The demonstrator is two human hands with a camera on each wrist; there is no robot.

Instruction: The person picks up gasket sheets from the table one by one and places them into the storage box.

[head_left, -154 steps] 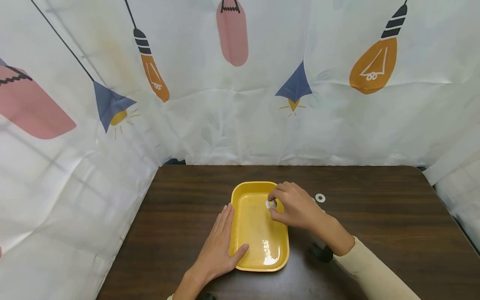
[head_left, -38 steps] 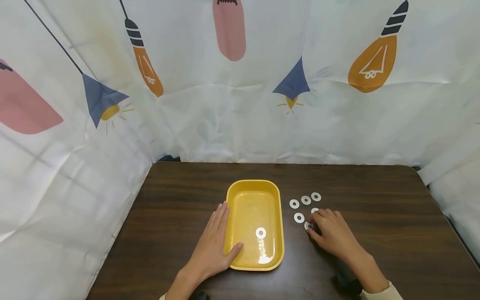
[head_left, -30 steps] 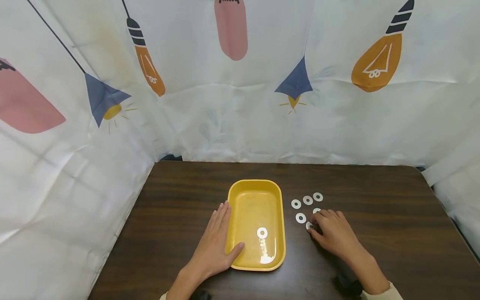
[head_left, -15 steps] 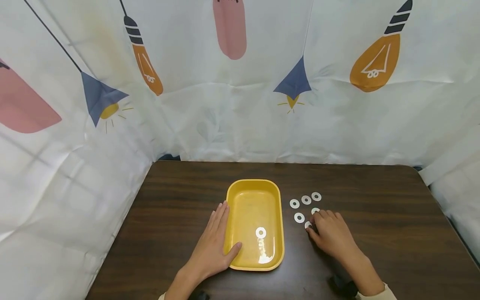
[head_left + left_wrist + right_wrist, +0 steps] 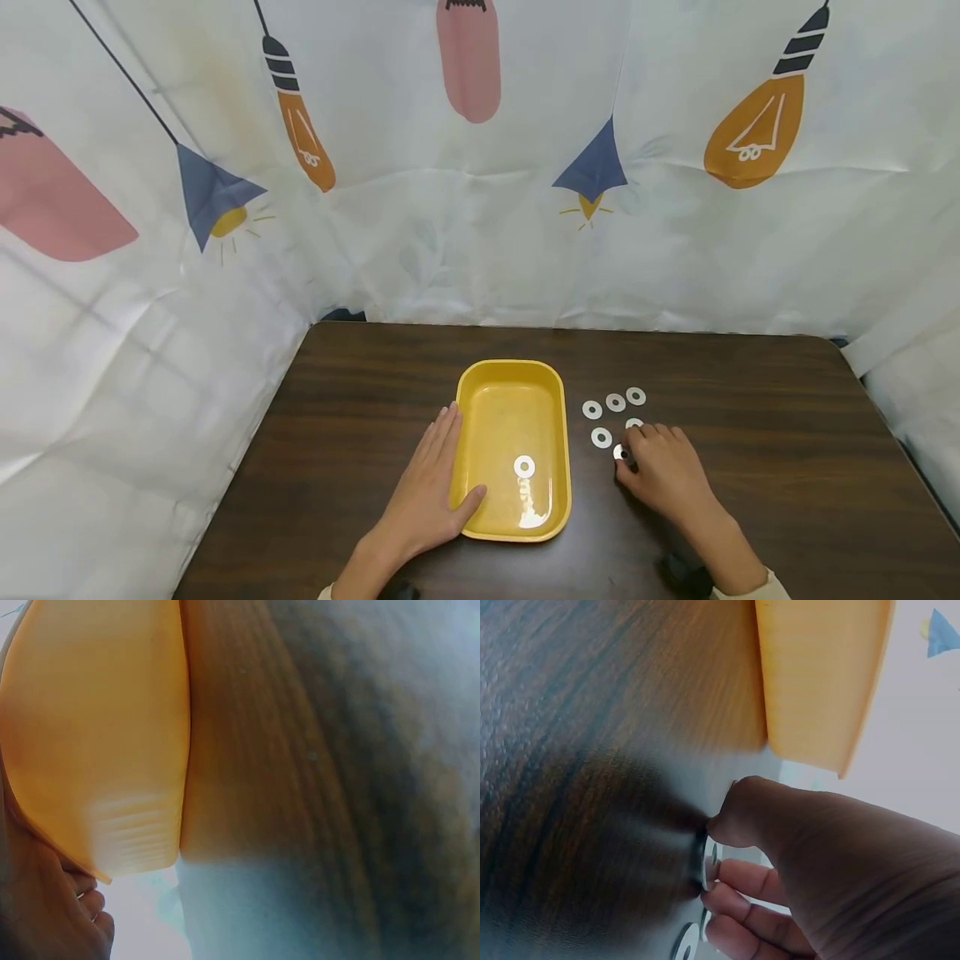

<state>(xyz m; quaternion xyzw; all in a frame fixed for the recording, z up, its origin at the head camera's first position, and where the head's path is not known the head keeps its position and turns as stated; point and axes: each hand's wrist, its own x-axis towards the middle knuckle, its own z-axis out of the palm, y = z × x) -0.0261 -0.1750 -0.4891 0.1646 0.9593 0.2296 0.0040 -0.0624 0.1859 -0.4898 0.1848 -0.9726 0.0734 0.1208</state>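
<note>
A yellow tray (image 5: 512, 361) stands on the dark wooden table, and one flat white washer (image 5: 524, 467) lies inside it. My left hand (image 5: 427, 487) rests along the tray's left wall with straight fingers, its thumb over the near left rim. Right of the tray, my right hand (image 5: 663, 468) pinches another white washer (image 5: 619, 452) between thumb and fingertips, down at the tabletop. In the right wrist view this washer (image 5: 710, 862) stands between the thumb and the fingers. A further washer (image 5: 634, 423) is partly hidden behind the right hand's knuckles.
Several more washers (image 5: 615, 402) lie loose between the tray and the right hand, towards the back. A white curtain (image 5: 480, 250) printed with lamps and bulbs hangs behind the table (image 5: 780, 433) and along its sides.
Five seconds ago my right hand held a washer over the tray; now one lies in it. The right hand has since gone to the washers on the right, its fingers closing on one. The left stays put.
</note>
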